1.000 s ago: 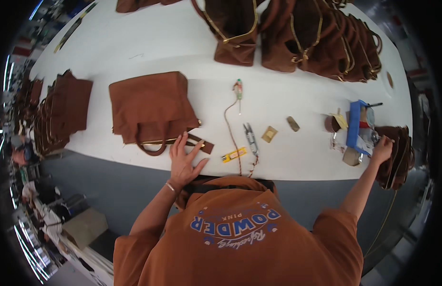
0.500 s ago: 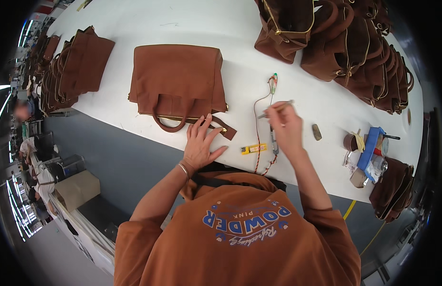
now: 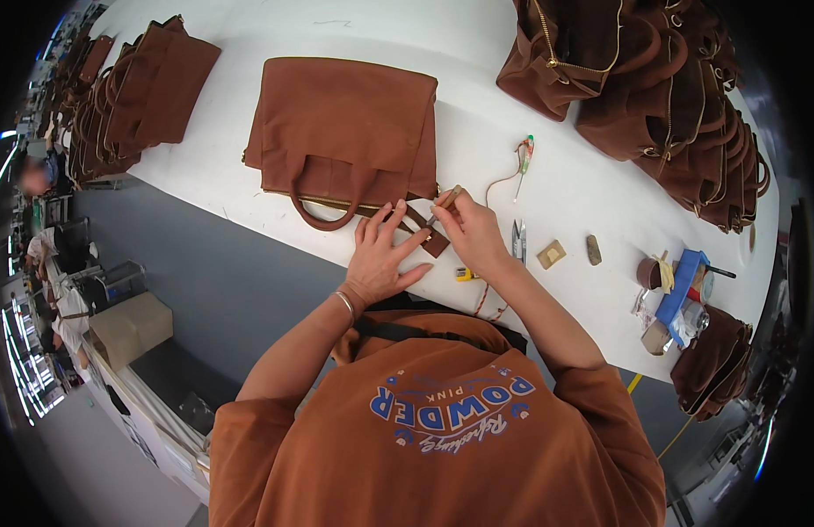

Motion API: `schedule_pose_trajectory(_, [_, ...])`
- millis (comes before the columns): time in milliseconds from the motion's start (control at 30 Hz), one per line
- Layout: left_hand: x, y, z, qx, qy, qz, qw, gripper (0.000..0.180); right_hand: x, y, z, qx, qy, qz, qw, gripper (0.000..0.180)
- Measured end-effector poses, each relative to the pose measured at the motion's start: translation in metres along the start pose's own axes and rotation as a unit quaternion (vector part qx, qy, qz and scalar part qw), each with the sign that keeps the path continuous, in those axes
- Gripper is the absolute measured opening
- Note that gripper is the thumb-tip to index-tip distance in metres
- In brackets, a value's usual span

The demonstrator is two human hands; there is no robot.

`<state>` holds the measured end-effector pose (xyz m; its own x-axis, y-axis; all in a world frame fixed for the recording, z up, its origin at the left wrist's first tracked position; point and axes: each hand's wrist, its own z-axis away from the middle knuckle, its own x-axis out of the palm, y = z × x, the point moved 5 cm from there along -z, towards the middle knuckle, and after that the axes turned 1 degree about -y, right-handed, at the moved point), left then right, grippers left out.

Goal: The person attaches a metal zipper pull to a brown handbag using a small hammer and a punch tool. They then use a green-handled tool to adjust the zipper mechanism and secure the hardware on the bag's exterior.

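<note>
Brown suede handbag (image 3: 345, 132) is lying flat on the white table (image 3: 249, 189), its handles and gold zipper edge facing the person. Left hand (image 3: 380, 255) is pressing down with fingers spread flat across the small brown strap tab (image 3: 424, 233) at the bag's zipper end. Right hand (image 3: 473, 233) is pinching a thin, pale stick-like tool (image 3: 448, 198) between thumb and fingers, its lower tip touching the tab; what kind of tool it is may be too small to tell. Just beside the right hand, small snips (image 3: 518, 240) and a yellow item (image 3: 464, 274) are lying on the table. Stacks of brown bags (image 3: 653, 97) are sitting well apart at the far right, and another stack of bags (image 3: 130, 92) at the left.
</note>
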<state>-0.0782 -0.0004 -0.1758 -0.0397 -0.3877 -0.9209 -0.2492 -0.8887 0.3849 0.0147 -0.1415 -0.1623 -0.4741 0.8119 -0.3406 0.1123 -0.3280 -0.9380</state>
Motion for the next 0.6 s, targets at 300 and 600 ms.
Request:
schedule_pose_trajectory(300, [-0.001, 0.0, 0.0, 0.011, 0.001, -0.005, 1.0, 0.054, 0.016, 0.001, -0.005, -0.083, -0.049, 0.12, 0.988, 0.016])
schedule_pose_trajectory(600, [0.001, -0.003, 0.001, 0.021, -0.003, -0.002, 1.0, 0.052, 0.009, -0.003, -0.01, -0.107, -0.136, 0.189, 0.967, 0.016])
